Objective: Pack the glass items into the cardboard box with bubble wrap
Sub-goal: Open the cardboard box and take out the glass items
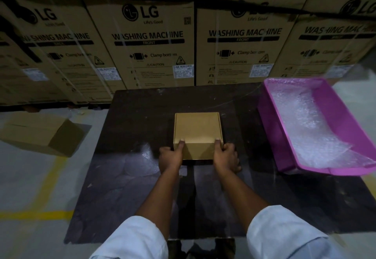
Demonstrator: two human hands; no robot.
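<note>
A small brown cardboard box (197, 128) sits closed in the middle of the dark table (132, 177). My left hand (170, 157) grips its near left corner, thumb on the lid. At the near right corner, my right hand (225, 157) holds the box the same way, thumb on top and fingers curled around the side. Bubble wrap (311, 128) lies heaped in a purple plastic tray (272, 128) at the table's right edge. No glass items are visible.
A wall of large washing machine cartons (150, 41) stands right behind the table. An open brown carton (40, 134) lies on its side on the floor to the left. Yellow floor lines (46, 187) run at the left.
</note>
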